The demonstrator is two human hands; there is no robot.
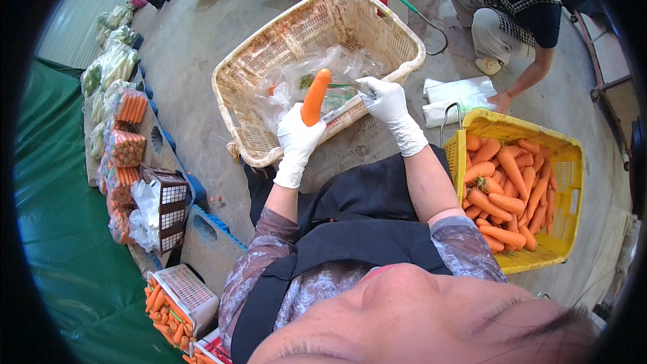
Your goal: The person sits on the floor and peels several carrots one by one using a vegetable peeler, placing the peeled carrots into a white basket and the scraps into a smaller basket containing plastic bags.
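My left hand (299, 136), in a white glove, is closed round the lower end of an orange carrot (315, 96), which it holds upright. My right hand (389, 104), gloved too, grips a small knife (345, 85) whose thin blade points left toward the carrot; whether it touches cannot be made out. Both hands are over the near side of a dirty white plastic crate (226, 102). Inside the crate lie crumpled clear plastic bags (283, 94) and a few green scraps (306, 81).
At my right stands a yellow crate (573, 209) heaped with carrots (507, 192). Beyond it a crouching person (515, 13) reaches to white plastic bags (458, 98). Bagged carrots (128, 147) and leafy vegetables (119, 62) line the left; a carrot-filled basket (195, 296) sits lower left.
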